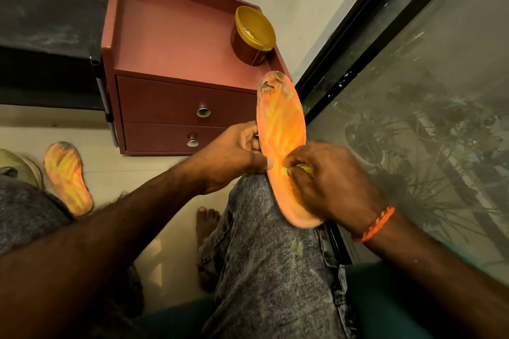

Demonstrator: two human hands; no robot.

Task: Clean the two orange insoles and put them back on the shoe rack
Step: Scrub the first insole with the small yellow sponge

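Beside the window, the left hand [234, 157] is gripping a thin, likely floppy insole [281, 129] mid-edge while the right hand [327, 184] is pinching a yellow wiper [298, 169].

no legible text or labels anywhere

Held insole [281, 129]: matt orange foam look, streaked yellow, dark grime at far tip. Floor insole [67, 177], left: same matt finish. Cabinet [176, 44]: smooth matt reddish board; 2 shiny metal knobs [203, 112]. Tub [254, 36]: glossy plastic. Jeans [275, 256]: rough mottled grey denim.
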